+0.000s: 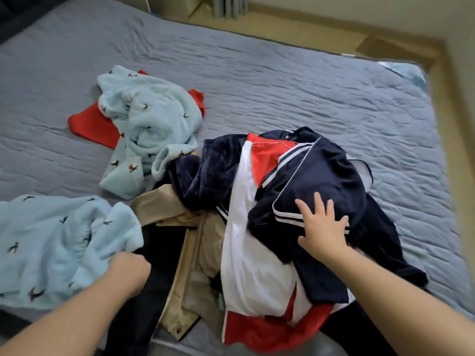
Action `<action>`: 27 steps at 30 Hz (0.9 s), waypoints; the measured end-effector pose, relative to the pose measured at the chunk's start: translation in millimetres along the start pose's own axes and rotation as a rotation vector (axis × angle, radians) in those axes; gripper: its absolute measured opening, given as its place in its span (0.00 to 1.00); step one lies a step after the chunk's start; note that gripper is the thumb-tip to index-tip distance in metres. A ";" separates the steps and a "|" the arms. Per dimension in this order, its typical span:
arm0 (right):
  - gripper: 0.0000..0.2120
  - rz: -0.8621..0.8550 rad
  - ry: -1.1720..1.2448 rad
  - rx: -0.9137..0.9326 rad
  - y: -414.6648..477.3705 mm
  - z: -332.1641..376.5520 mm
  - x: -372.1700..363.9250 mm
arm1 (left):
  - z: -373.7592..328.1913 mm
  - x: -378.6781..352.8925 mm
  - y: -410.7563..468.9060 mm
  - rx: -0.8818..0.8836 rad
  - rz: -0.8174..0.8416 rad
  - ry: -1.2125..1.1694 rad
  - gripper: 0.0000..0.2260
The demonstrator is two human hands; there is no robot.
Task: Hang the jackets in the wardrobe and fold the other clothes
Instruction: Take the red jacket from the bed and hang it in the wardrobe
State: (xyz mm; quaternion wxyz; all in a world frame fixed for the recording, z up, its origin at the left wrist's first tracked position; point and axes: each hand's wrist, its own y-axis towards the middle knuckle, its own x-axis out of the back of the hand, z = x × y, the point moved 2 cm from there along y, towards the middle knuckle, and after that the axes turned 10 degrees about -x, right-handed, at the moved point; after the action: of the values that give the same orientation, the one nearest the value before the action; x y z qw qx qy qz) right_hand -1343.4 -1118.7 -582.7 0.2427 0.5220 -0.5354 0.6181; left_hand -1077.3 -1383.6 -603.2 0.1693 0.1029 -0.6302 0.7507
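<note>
A heap of clothes lies on the bed's near side. My right hand (322, 227) rests flat, fingers spread, on a navy garment with white stripes (326, 176) atop the heap. Under it lies a white, red and navy zip jacket (254, 265). A beige jacket (192, 253) and a dark navy fleece (205, 173) sit to its left. My left hand (128, 271) grips the edge of a light blue fleece garment with small dark figures (54, 247) at the near left. A second light blue fleece piece (151, 119) lies further back over a red garment (92, 124).
The bed is covered by a grey quilted sheet (282, 80). A wooden floor (321, 32) runs beyond its far and right edges, with a cardboard box (393, 47) at the far right corner. A dark garment (159, 253) lies between my arms.
</note>
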 end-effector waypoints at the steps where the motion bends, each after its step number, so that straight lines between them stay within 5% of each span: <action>1: 0.43 0.036 0.044 -0.036 3.4 -11.0 -0.9 | -9.2 21.7 3.0 0.005 -0.090 -0.037 0.16; 8: 0.43 0.204 0.278 0.005 10.9 -35.8 -24.6 | -74.2 128.3 19.6 -0.021 -0.466 -0.153 0.10; 12: 0.28 0.146 0.309 0.037 15.7 -39.0 -32.2 | -106.8 167.2 28.1 -0.020 -0.637 -0.435 0.07; 15: 0.13 0.082 0.313 0.078 14.3 -41.1 -33.8 | -128.4 189.3 34.5 -0.026 -0.751 -0.740 0.14; 22: 0.06 0.233 0.216 0.433 -18.3 -45.4 -58.2 | -154.6 222.8 57.8 0.070 -0.731 -1.213 0.42; 27: 0.06 0.235 0.155 0.542 -16.0 -56.4 -56.0 | -152.1 232.5 67.5 0.066 -0.779 -0.950 0.10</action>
State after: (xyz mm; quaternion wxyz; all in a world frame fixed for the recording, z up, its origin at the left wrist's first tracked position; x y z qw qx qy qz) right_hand -1332.4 -1047.7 -620.2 0.0615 0.4536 -0.3873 0.8003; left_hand -1308.5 -1215.5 -607.3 0.1285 0.6542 -0.5293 0.5247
